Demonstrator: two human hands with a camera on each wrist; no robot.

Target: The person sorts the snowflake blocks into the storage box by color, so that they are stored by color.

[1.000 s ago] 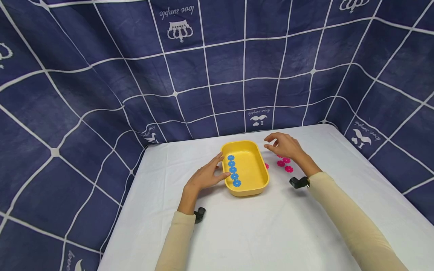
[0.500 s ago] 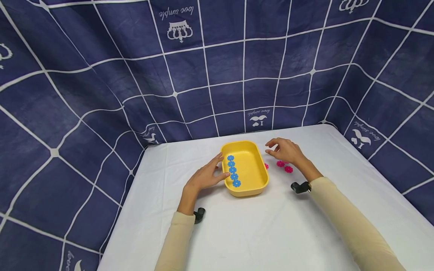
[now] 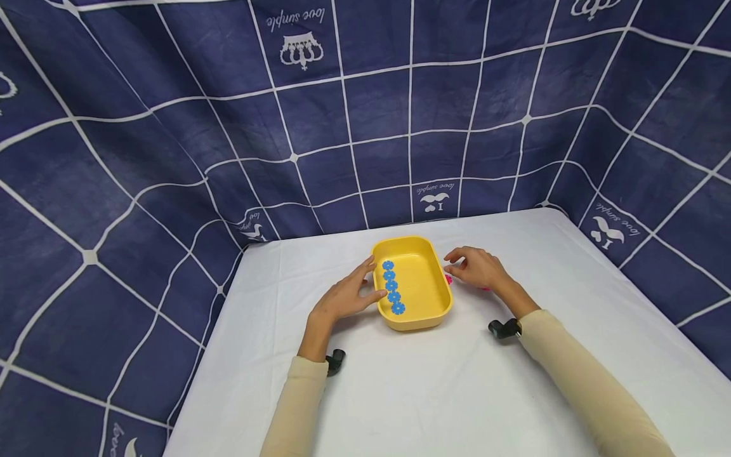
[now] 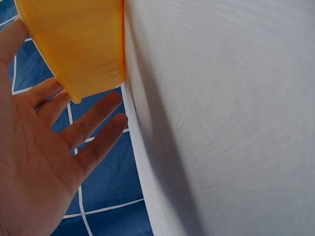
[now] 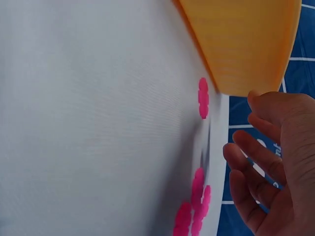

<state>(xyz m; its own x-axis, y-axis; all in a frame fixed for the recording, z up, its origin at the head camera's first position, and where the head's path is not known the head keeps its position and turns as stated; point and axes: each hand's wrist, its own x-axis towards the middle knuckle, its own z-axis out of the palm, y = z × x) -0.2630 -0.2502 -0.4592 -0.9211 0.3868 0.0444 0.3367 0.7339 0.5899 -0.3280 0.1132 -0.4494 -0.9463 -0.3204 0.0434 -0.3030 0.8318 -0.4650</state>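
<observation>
Left hand (image 3: 341,297) flat against the yellow tray (image 3: 414,282), fingers straight. Right hand (image 3: 478,268) loosely open over pink flowers (image 5: 196,206), probably not touching. Best to pinch one flower by its edge, steadying the tray.

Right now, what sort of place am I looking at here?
Probably a staged tabletop recording booth, not a lived-in room. A white-covered table is walled on three sides by a navy grid-patterned cloth. On it sit only a yellow tray holding blue flower pieces, with pink flower pieces beside it.
</observation>
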